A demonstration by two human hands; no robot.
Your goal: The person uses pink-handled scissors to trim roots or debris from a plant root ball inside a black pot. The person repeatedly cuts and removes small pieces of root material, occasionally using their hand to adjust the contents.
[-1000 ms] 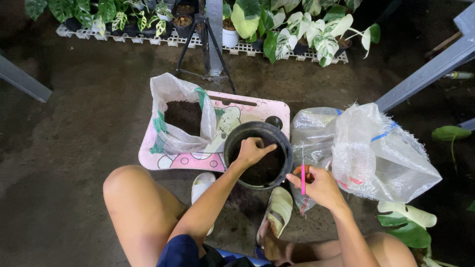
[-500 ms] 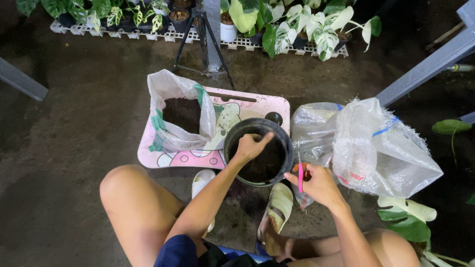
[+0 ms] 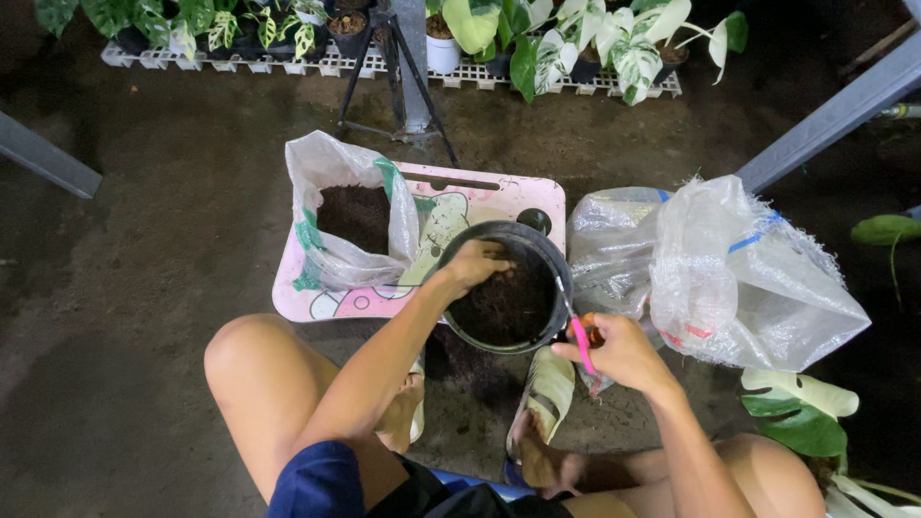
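Observation:
A black plastic pot point(image 3: 556, 278) partly filled with dark soil stands on the near edge of a pink lap tray point(image 3: 499, 197). My left hand point(image 3: 477, 261) reaches into the pot, fingers curled down against the soil; whether it grips any soil is hidden. My right hand point(image 3: 622, 350) hovers just right of the pot and is closed on pink-handled scissors point(image 3: 578, 338), their blades pointing toward the pot's rim.
An open plastic bag of dark soil point(image 3: 353, 221) leans on the tray's left side. Clear crumpled bags point(image 3: 729, 273) lie to the right. Potted variegated plants point(image 3: 576, 43) line white grid trays at the back, with a tripod point(image 3: 398, 67). A cut leaf point(image 3: 801, 408) lies at right.
My left hand has pushed a little deeper into the pot's soil. My right hand with the scissors has stayed in nearly the same place.

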